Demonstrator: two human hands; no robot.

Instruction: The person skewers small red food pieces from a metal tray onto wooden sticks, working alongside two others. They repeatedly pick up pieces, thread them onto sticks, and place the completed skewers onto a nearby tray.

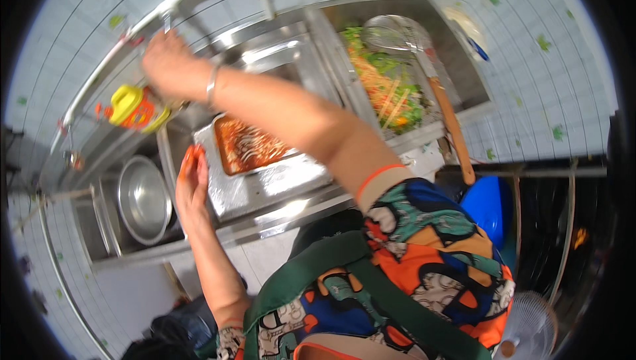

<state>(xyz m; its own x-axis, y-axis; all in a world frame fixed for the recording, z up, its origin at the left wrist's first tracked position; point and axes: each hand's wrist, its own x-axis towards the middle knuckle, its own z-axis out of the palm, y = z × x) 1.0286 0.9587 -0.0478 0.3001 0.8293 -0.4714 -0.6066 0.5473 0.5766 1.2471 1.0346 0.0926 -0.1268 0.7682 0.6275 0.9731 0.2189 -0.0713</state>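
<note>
My right hand (169, 64) reaches across to the far left, at the small tap fitting (167, 20) on a white wall pipe; whether its fingers grip the fitting is hard to see. My left hand (193, 178) is raised over the sink's near left side, its fingertips smeared red-orange and holding no object that I can see. Beside it, a rectangular metal tray (248, 150) with food in red sauce rests on an upturned metal surface (268, 186). A yellow jug with an orange label (136, 109) stands below my right hand.
A round metal bowl (144, 201) sits in the left basin. The right basin (462, 77) holds noodle and green leaf scraps (382, 82), chopsticks and a wire strainer (397, 32) with a long wooden handle (449, 126). A blue plastic container (487, 206) is at right, a fan (529, 325) lower right.
</note>
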